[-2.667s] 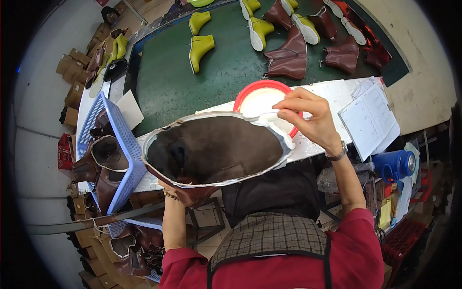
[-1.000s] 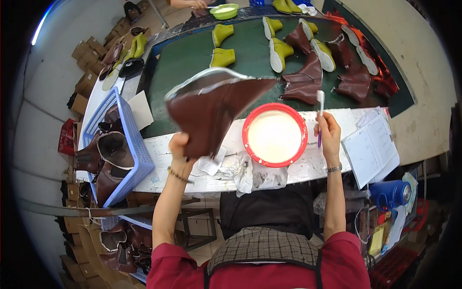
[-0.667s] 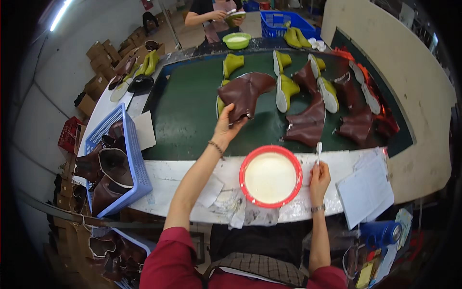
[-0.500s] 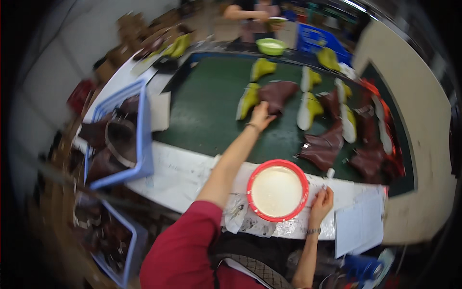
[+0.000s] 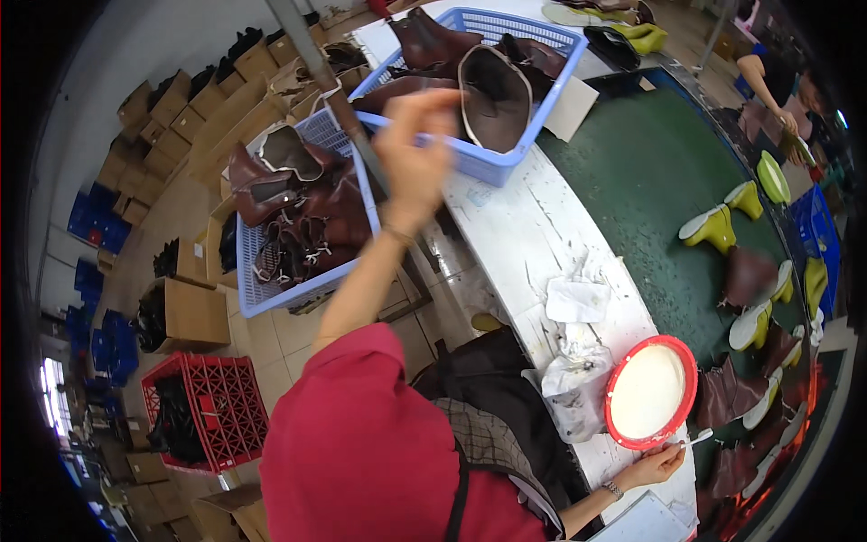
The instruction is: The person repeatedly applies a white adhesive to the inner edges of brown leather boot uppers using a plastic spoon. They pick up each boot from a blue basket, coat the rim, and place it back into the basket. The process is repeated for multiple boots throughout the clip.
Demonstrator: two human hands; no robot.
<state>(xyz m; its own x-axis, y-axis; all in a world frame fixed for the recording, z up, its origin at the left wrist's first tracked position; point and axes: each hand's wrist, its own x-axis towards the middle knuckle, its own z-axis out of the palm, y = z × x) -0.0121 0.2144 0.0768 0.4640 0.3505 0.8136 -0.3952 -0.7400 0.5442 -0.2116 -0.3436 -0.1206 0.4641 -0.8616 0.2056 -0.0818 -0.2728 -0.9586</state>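
My left hand (image 5: 420, 149) is smeared by motion over the near rim of a blue basket (image 5: 488, 163) holding brown leather boot uppers (image 5: 433, 45). One upper with a wide pale-edged opening (image 5: 495, 99) stands just right of my fingers; whether I touch anything is unclear. At the bench's near right, my right hand (image 5: 655, 465) pinches a small white brush (image 5: 695, 440). Beside it sits a red-rimmed tub (image 5: 646, 393) of creamy white liquid. Yellow-green shoe lasts (image 5: 718, 228) with pale soles and a brown upper (image 5: 750, 275) lie on the green belt.
Below the bench's left edge, a second blue basket (image 5: 368, 203) is full of brown boots, next to a metal post (image 5: 312, 41). A red crate (image 5: 217, 406) and cardboard boxes (image 5: 194, 316) stand on the floor. Another person (image 5: 777, 99) works across the belt.
The view has swung left. My left hand has gone from the brown upper on the belt to the blue basket. My right hand stays near the tub.
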